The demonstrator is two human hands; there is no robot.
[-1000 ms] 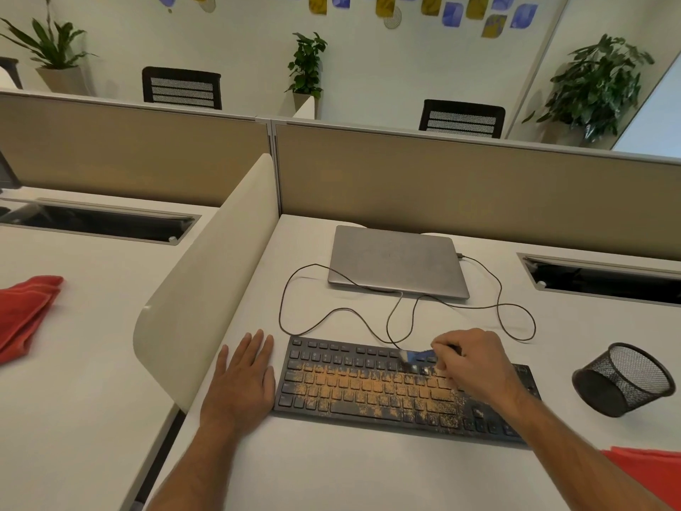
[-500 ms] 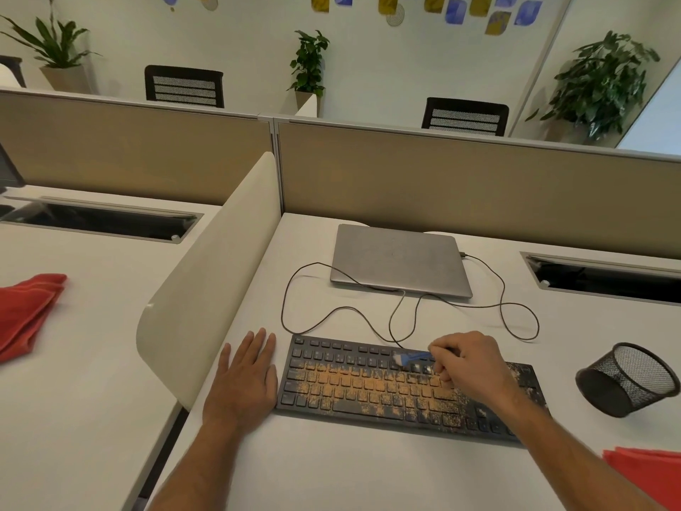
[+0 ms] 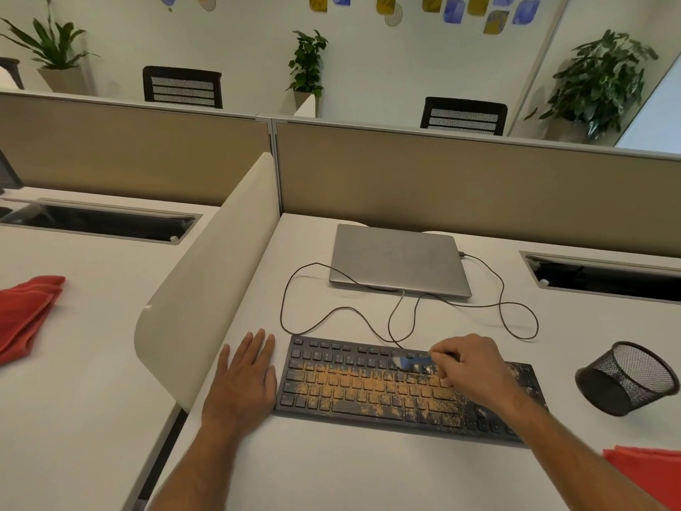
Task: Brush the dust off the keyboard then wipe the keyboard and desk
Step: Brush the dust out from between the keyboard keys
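A dark, low-profile keyboard (image 3: 401, 389) lies flat near the front edge of a white desk (image 3: 368, 473), its keys strewn with orange-tan dust (image 3: 368, 387) that is thickest across the middle rows and thins toward the keyboard's left end and top row. Over the keyboard's upper right part, the right hand (image 3: 475, 366) pinches a small blue brush (image 3: 412, 361) in curled fingers, the brush end pointing left and resting on the keys near the top rows. Just beside the keyboard's left end, the left hand (image 3: 243, 378) lies flat on the desk, palm down and fingers straight, holding nothing. A thin dark cable (image 3: 368, 319) loops across the desk behind the keyboard and runs to a closed silver laptop (image 3: 400, 260) farther back. To the keyboard's right, a black mesh pen cup (image 3: 630, 378) lies tipped on its side, and a red cloth (image 3: 648, 470) shows at the frame's lower right edge. Left of the keyboard stands a curved cream divider (image 3: 206, 289); beyond it, on the neighbouring desk, lies a second red cloth (image 3: 25, 315).
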